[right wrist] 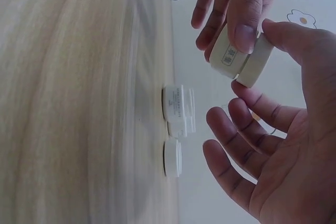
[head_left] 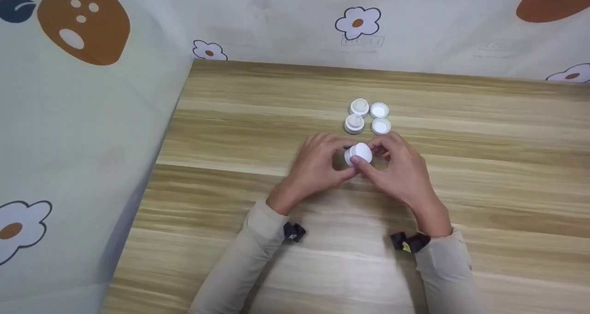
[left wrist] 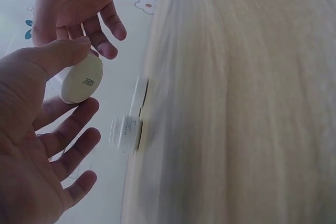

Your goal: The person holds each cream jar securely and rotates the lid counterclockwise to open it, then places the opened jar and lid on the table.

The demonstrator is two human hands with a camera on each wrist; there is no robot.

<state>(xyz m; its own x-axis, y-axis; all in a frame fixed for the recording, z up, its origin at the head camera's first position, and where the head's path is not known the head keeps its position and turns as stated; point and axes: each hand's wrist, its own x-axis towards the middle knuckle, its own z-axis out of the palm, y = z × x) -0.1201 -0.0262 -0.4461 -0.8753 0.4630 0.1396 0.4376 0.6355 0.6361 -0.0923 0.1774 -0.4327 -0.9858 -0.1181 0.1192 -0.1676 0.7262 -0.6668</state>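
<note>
Both hands hold one small white cosmetic jar (head_left: 350, 156) above the table, its round lid (head_left: 362, 151) facing up toward the head camera. My left hand (head_left: 320, 162) grips the jar's body between thumb and fingers; the right wrist view shows a small printed label on that body (right wrist: 226, 59). At the lid's edge, my right hand (head_left: 400, 172) pinches with thumb and index finger, its other fingers loosely bent. A thin gap shows between lid and body in the right wrist view. In the left wrist view the jar's underside (left wrist: 84, 81) bears a small printed mark.
Beyond the hands stand two lidless white jars (head_left: 354, 124), one behind the other. Beside them on the right lie two round white lids (head_left: 380, 126) with their hollow sides up. The wood-grain table (head_left: 221, 134) meets a patterned wall covering (head_left: 286, 23) at the back and left.
</note>
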